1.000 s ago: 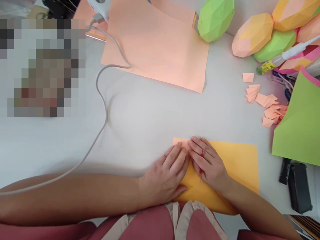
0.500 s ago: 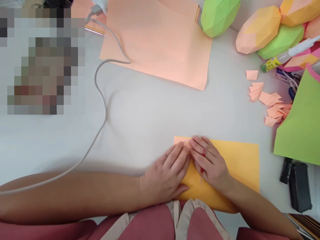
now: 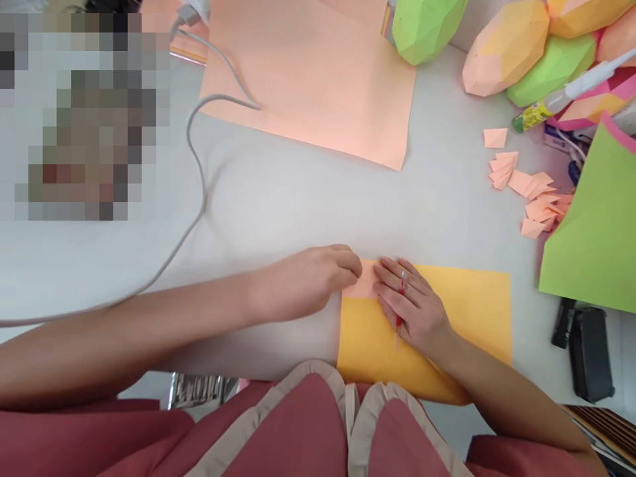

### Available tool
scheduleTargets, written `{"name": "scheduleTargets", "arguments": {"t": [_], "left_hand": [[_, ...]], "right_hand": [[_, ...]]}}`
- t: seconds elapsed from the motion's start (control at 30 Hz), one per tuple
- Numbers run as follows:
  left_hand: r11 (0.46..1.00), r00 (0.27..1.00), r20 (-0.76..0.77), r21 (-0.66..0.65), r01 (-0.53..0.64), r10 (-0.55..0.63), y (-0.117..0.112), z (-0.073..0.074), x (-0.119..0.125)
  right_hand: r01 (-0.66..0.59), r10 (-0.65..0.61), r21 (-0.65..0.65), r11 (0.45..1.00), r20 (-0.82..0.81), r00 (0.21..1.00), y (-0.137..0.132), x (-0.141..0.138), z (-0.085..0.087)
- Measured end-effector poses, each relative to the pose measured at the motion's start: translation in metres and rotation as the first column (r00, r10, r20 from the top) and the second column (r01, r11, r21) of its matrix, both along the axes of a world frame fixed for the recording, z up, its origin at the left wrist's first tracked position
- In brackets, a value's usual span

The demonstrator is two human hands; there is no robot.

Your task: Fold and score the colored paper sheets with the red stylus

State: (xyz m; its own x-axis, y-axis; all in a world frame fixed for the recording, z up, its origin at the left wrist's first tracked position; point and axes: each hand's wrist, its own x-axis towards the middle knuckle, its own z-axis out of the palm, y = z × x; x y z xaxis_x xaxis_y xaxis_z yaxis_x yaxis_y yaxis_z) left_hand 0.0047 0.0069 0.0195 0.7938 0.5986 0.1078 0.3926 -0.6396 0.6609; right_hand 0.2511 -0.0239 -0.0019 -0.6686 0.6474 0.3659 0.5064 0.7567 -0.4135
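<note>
So, left fingers [image 3: 346, 266] curled at peach strip [image 3: 365, 283], pinch unclear; right fingers [image 3: 387, 296] flat, red tool [image 3: 402, 285] between; tube label [image 3: 532, 118] illegible.

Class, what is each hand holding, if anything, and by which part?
The right hand holds a slim red tool by its middle. Whether the left hand grips the peach strip cannot be told.

Peach strip [image 3: 366, 281] partly hidden beneath right hand [image 3: 420, 311]
</note>
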Motion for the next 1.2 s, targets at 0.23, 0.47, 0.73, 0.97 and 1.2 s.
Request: {"name": "scheduleTargets", "arguments": {"t": [0.23, 0.47, 0.73, 0.97, 1.2], "left_hand": [[0.975, 0.978, 0.006, -0.068, 0.210, -0.210, 0.018, 0.003, -0.009], [0.963, 0.966, 0.068, -0.091, 0.254, -0.248, 0.018, -0.005, -0.016], [0.958, 0.961, 0.158, -0.145, 0.248, -0.225, 0.014, -0.009, -0.018], [0.971, 0.958, 0.214, -0.109, 0.215, -0.188, 0.014, -0.014, -0.018], [0.979, 0.952, 0.244, -0.043, 0.200, -0.184, 0.013, -0.020, -0.017]], "right_hand": [[0.008, -0.008, -0.004, 1.000, 0.004, 1.000, -0.001, 0.001, -0.002], [0.006, -0.006, 0.010, 1.000, -0.002, 1.000, 0.001, 0.000, -0.002], [-0.002, 0.002, -0.008, 1.000, -0.004, 1.000, 0.001, 0.001, -0.002], [-0.005, 0.005, 0.016, 1.000, -0.032, 0.999, 0.001, 0.000, -0.002], [-0.006, 0.006, 0.000, 1.000, -0.045, 0.999, 0.002, -0.001, -0.002]]}}
